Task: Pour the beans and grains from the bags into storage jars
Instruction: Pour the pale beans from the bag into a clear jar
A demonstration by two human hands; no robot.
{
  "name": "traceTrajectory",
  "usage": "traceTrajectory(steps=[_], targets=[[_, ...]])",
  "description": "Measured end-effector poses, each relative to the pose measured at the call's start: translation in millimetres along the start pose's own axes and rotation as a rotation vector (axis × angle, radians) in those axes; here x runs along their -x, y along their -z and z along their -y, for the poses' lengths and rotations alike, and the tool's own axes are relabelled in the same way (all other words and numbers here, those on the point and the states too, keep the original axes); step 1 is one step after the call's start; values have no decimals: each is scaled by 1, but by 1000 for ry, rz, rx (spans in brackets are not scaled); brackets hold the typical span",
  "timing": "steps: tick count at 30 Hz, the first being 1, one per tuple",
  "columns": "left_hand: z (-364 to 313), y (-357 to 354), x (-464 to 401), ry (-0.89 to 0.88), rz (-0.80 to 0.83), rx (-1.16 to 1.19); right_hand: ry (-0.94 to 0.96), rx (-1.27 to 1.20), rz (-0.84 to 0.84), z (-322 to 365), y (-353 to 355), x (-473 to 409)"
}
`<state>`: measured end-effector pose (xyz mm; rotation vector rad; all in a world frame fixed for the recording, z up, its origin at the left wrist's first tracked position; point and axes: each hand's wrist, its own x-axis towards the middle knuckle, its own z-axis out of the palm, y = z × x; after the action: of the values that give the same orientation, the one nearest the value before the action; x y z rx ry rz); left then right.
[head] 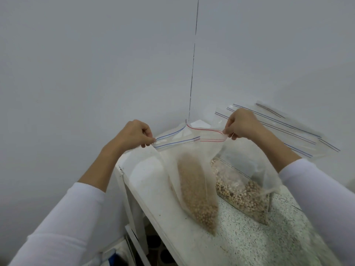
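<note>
My left hand (134, 134) and right hand (240, 124) pinch the zip corners of the bag (194, 181); soft film, bottom-heavy grains, so grip the stiffer seal.

Clear zip bag (192, 162) with blue-and-red seal stripes holds tan grains (196, 192); right of it, clear bag of cream beans (244, 191) with dark specks; far right, clear empty bags (284, 127) with blue stripes; counter (259, 237) white, black-speckled; sleeves (63, 223) white; walls (96, 54) pale grey.
</note>
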<state>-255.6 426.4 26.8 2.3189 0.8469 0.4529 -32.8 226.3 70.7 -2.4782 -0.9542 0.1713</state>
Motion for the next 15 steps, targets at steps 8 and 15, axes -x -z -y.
traceTrajectory(steps=[8,15], targets=[[-9,27,3,-51,137,-146,96,101,-64,-15,22,-2],[-50,7,-18,-283,51,-82,531,-157,-121,19,19,31]])
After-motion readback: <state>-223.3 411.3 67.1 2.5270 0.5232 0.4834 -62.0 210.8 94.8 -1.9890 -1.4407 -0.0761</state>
